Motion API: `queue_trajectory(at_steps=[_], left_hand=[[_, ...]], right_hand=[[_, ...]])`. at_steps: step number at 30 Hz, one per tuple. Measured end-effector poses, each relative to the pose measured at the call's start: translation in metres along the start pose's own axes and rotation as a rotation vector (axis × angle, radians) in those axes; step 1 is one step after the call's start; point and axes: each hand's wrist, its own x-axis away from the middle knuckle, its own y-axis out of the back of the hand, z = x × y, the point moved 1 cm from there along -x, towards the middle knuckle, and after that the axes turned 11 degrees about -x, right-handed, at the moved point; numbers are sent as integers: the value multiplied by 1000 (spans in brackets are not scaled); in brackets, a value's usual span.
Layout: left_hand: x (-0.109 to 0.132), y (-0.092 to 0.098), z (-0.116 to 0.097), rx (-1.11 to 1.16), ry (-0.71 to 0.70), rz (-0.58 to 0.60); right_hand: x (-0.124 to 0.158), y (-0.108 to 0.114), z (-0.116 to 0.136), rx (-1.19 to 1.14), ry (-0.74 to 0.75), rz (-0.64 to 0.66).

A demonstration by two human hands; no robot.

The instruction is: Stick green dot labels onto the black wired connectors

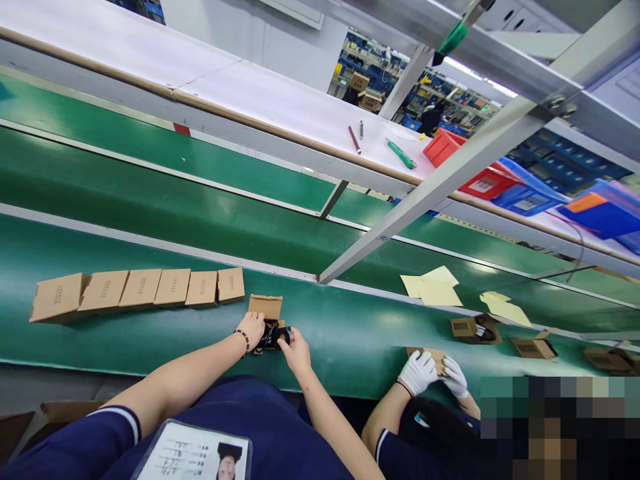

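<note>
A small cardboard box (266, 307) stands in front of me on the green bench, its lid flap raised. My left hand (251, 329), with a beaded bracelet, is closed around the left side of this box; its fingers partly cover the opening. Inside lies a coiled black cable (265, 339), close to my left fingertips. Between thumb and fingers, my right hand (297, 351) grips a black device (283, 336) at the box's right edge. I cannot make out the device's exact kind.
Several closed cardboard boxes (140, 288) stand in a row on the left. At right, a co-worker's white-gloved hands (420, 372) hold a cardboard box (437, 360). Yellow paper sheets (435, 287) and open boxes (475, 329) lie beyond. A slanted metal post (380, 233) rises from the bench.
</note>
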Motion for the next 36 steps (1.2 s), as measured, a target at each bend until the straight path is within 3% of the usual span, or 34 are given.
queue_trajectory(at_steps=[3,7,11,13,16,19,25,31,36], left_hand=[[-5,-6,-11,-13,-12,19],[5,-9,1,29,-52,11],[32,3,15,63,-105,-50],[42,10,8,60,-81,-67],[39,15,-11,38,15,-46],[21,14,-18,30,69,-17],[7,1,13,27,60,20],[-1,-16,3,-39,35,68],[12,-12,0,-40,22,42]], right_hand=[[4,1,6,-26,0,-1],[2,7,15,-79,51,-30],[-12,18,8,-319,-102,-62],[-19,20,4,-449,-150,-32],[-23,16,3,-499,-110,31],[-20,12,8,-374,32,121],[-7,9,11,261,443,338],[-7,2,5,275,498,336],[-5,11,5,268,526,275]])
